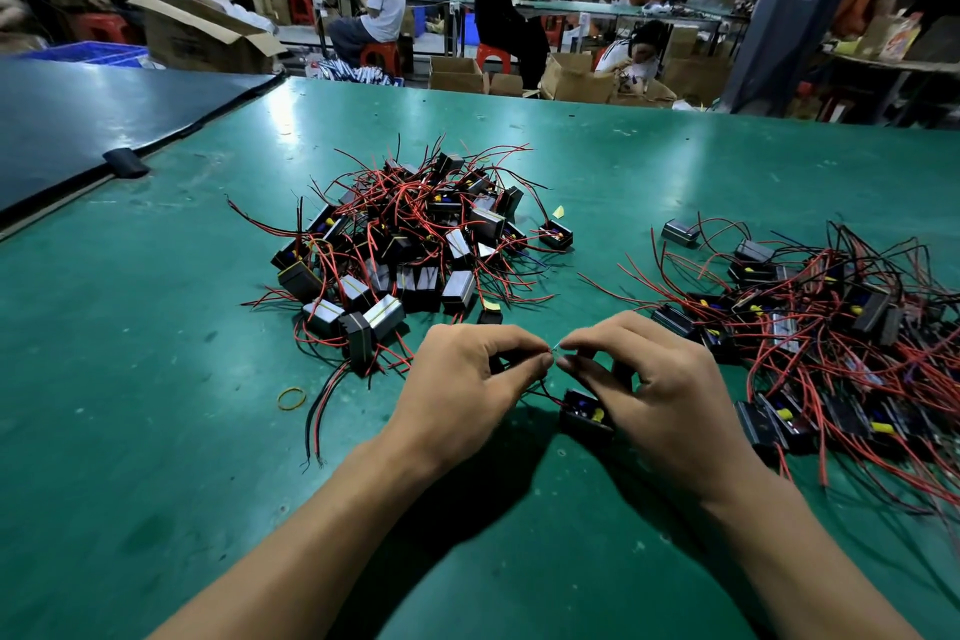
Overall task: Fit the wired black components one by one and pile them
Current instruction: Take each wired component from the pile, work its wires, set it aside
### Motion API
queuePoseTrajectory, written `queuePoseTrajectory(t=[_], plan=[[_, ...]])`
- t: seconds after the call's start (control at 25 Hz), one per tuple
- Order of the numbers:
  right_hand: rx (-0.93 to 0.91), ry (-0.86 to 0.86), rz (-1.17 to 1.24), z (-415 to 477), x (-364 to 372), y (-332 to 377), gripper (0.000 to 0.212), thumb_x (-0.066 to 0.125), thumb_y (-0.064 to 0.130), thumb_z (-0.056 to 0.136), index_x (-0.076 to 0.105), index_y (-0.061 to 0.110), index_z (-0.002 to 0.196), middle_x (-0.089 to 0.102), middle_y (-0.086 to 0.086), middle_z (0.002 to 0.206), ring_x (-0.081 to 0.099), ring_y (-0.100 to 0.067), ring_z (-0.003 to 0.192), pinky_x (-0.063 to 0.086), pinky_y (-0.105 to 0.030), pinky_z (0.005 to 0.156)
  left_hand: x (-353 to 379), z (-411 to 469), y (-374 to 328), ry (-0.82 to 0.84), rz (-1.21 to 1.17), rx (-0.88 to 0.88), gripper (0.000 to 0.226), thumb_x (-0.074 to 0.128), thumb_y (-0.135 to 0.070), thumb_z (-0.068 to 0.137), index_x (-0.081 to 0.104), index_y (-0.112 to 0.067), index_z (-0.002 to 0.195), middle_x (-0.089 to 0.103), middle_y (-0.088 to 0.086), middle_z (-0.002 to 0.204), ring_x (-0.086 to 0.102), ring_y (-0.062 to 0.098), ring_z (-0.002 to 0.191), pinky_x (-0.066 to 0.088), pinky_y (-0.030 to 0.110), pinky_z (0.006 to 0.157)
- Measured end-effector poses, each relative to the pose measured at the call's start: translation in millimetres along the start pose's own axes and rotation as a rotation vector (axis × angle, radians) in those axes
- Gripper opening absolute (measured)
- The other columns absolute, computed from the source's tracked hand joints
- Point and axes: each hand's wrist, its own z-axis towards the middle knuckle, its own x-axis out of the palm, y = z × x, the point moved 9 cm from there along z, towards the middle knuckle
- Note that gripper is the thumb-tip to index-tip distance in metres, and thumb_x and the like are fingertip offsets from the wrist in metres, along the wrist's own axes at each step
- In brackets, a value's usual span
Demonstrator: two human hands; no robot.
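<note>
My left hand [470, 379] and my right hand [644, 379] meet fingertip to fingertip above the green table [156, 379]. Each pinches a thin wire end where the tips touch. Under my right hand lies an open black component [584, 413] with a yellow part inside; its wires run up to my fingers. A heap of black components with red and black wires [410, 244], many bound with rubber bands, sits ahead at the centre. A second spread of open components and red wires [821, 327] lies to the right.
A loose yellow rubber band [292, 398] and a red and black wire pair [324, 411] lie left of my left hand. A dark mat [78, 125] covers the table's far left. Beyond the far edge, people sit among cardboard boxes.
</note>
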Motion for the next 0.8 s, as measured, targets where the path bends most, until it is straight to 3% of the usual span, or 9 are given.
queuePoseTrajectory(t=[0.12,0.24,0.36,0.52,0.68,0.8], plan=[[0.034,0.017,0.009,2,0,-2,0.023,0.067,0.041,0.092,0.075,0.023,0.105,0.066,0.011,0.091,0.061,-0.012,0.069,0.052,-0.038,0.060,0,-1,-3,0.007,0.017,0.035,0.008,0.074,-0.020,0.086,0.079,-0.017,0.092,0.075,-0.011,0.079,0.068,0.002,0.070,0.056,0.028,0.066],[0.126,0.003,0.097,2,1,-3,0.016,0.069,0.034,0.090,0.075,0.020,0.087,0.065,0.011,0.082,0.060,-0.009,0.069,0.049,-0.028,0.063,4,-3,-5,0.022,0.040,0.081,0.010,0.072,-0.022,0.087,0.078,-0.017,0.093,0.075,-0.005,0.078,0.070,0.012,0.069,0.055,0.035,0.064],[0.386,0.004,0.242,-3,9,-18,0.019,0.072,0.027,0.090,0.070,0.020,0.072,0.061,0.012,0.063,0.052,-0.004,0.057,0.040,-0.016,0.057,6,-2,-8,0.017,0.101,0.133,0.012,0.069,-0.028,0.089,0.078,-0.021,0.093,0.075,-0.002,0.075,0.069,0.020,0.066,0.054,0.037,0.061],[0.626,0.062,0.406,-12,24,-33,0.025,0.069,0.024,0.092,0.069,0.015,0.068,0.051,0.013,0.050,0.044,-0.001,0.044,0.036,-0.011,0.047,5,-3,-9,-0.004,0.111,0.139,0.013,0.068,-0.029,0.087,0.078,-0.024,0.093,0.075,-0.007,0.079,0.070,0.014,0.067,0.054,0.035,0.062],[0.428,0.018,0.317,-2,8,-15,0.003,0.074,0.022,0.088,0.074,0.023,0.085,0.066,0.013,0.072,0.054,-0.005,0.056,0.042,-0.015,0.057,3,-1,-4,-0.025,0.038,0.075,0.009,0.072,-0.024,0.087,0.078,-0.020,0.092,0.074,-0.007,0.075,0.068,0.015,0.064,0.053,0.035,0.061],[0.228,0.061,0.213,3,4,-4,0.013,0.077,0.014,0.085,0.077,0.020,0.097,0.069,0.011,0.089,0.059,-0.014,0.071,0.047,-0.019,0.069,0,0,-4,-0.019,-0.014,0.041,0.006,0.075,-0.015,0.085,0.079,-0.015,0.089,0.074,-0.006,0.073,0.067,0.012,0.064,0.054,0.029,0.062]])
